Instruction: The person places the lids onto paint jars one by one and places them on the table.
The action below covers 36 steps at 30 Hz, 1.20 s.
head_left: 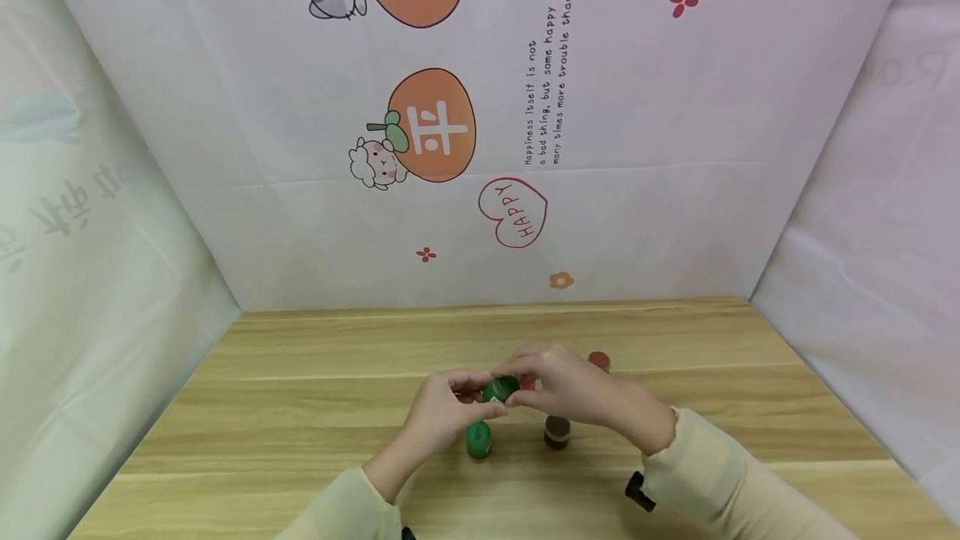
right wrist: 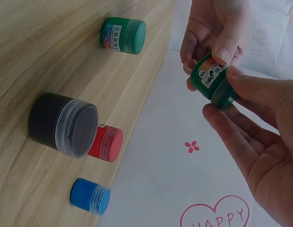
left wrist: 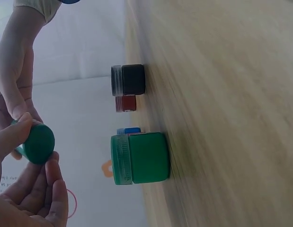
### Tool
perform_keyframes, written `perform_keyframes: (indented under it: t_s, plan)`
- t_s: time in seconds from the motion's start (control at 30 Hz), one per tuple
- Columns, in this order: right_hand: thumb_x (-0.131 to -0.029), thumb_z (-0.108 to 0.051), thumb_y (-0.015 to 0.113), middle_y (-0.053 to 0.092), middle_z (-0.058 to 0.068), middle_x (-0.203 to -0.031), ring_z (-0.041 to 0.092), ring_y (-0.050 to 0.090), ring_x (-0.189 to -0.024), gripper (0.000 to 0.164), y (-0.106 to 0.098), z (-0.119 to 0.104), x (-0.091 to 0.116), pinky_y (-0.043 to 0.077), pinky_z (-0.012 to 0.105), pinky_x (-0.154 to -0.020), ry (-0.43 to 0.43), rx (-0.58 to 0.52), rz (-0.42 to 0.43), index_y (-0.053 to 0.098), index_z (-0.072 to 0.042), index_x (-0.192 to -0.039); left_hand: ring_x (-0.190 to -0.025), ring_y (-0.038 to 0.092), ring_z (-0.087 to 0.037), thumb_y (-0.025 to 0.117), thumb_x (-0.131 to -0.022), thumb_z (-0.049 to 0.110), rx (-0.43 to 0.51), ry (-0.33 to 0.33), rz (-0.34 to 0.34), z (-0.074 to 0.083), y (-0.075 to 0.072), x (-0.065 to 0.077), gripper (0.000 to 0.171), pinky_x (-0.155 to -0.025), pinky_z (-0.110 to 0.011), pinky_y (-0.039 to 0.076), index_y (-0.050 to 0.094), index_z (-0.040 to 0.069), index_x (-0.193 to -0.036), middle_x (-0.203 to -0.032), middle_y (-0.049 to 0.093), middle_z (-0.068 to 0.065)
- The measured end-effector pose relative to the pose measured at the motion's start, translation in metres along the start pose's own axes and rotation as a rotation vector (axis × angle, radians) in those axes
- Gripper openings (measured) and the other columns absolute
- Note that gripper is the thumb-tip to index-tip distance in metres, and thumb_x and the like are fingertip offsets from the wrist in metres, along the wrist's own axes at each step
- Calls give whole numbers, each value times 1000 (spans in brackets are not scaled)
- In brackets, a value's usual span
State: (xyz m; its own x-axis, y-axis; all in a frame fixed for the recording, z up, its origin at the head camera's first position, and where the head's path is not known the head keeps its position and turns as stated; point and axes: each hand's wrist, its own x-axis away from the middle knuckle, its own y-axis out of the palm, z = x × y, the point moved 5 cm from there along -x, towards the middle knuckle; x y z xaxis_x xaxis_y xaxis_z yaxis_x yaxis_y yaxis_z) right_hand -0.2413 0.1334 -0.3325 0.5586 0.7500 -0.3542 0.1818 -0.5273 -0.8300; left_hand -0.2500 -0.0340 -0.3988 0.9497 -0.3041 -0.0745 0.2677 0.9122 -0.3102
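A dark green paint jar (head_left: 500, 391) with a clear-sided lid is held between both hands above the table. My left hand (head_left: 441, 411) grips the body, its thumb over the printed label in the right wrist view. With thumb and fingers, my right hand (head_left: 562, 383) pinches the lid end (right wrist: 224, 98). Below them on the wood stands another green paint jar (head_left: 478, 440), a lighter green, its lid on. Just under the right hand is a black paint jar (head_left: 557, 432), also lidded.
A red jar (right wrist: 110, 144) and a blue jar (right wrist: 89, 196) stand beyond the black one. A brownish-red jar (head_left: 599, 361) shows behind the right forearm. The wooden table (head_left: 315, 390) meets a printed white sheet (head_left: 637, 215) at the back and white sheets at both sides.
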Motion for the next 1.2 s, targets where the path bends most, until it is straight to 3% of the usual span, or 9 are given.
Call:
perform_keyframes:
  t_s: [0.13, 0.3, 0.53, 0.77, 1.0, 1.2]
  plan:
    - [-91, -5, 79, 74, 14, -110, 9, 68, -84, 31, -1, -1, 0, 54, 19, -65, 72, -12, 26, 73, 3, -120, -86, 65, -16, 89, -83, 22, -18, 7, 35, 0, 0, 0, 34, -77, -31, 56, 78, 5, -110, -95, 74, 1]
    - [-90, -4, 79, 74, 13, -108, 10, 69, -84, 31, -2, -5, -1, 56, 19, -69, 114, -7, 52, 74, 3, -119, -91, 66, -17, 90, -82, 21, -30, 36, 68, 3, -1, 0, 34, -87, -38, 57, 78, 5, -109, -99, 75, 0]
    - [-88, -5, 81, 74, 13, -109, 9, 68, -81, 30, -6, -6, -1, 55, 19, -65, 140, 46, 52, 75, 1, -118, -104, 67, -20, 86, -86, 23, -95, 94, 2, 8, 0, 0, 42, -98, -49, 52, 74, 6, -123, -112, 75, -2]
    - [-88, -4, 80, 74, 13, -111, 16, 72, -87, 30, -15, -1, 4, 57, 24, -69, 167, 119, 56, 75, 2, -117, -112, 65, -27, 81, -92, 25, -121, 115, -82, 10, 0, -1, 49, -95, -51, 52, 67, 10, -136, -129, 69, -6]
    - [-87, -3, 81, 72, 17, -114, 19, 73, -88, 30, -21, 13, 13, 59, 27, -71, 201, 150, 54, 75, 3, -116, -111, 65, -29, 78, -94, 32, -151, 117, -54, 6, -11, -3, 44, -90, -48, 54, 68, 13, -133, -125, 69, -6]
    - [-87, -3, 81, 72, 14, -111, 20, 72, -89, 29, -23, 25, 23, 59, 29, -73, 238, 171, 47, 75, 4, -115, -109, 65, -25, 77, -94, 33, -187, 117, -17, 2, -21, -2, 42, -89, -47, 54, 69, 14, -131, -124, 70, -7]
